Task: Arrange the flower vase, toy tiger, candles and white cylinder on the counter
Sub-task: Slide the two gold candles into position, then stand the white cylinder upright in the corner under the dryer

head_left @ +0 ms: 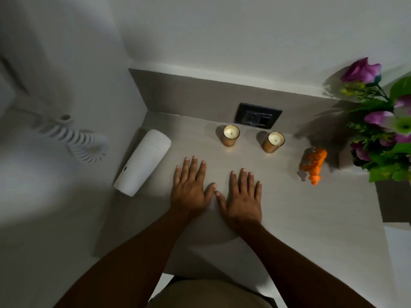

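My left hand (191,187) and my right hand (243,196) lie flat, palms down, side by side on the grey counter (289,230), fingers spread and holding nothing. A white cylinder (143,162) stands at the counter's left edge. Two gold candles stand at the back, one (230,136) beyond my left hand and the other (273,142) beyond my right hand. An orange toy tiger (313,165) is to the right of my hands. The flower vase's purple flowers and green leaves (382,130) fill the right edge; the vase itself is hidden by them.
A black wall plate (258,116) is set in the backsplash behind the candles. A white coiled hose (77,141) hangs on the wall at left. White walls enclose the counter at the back and left.
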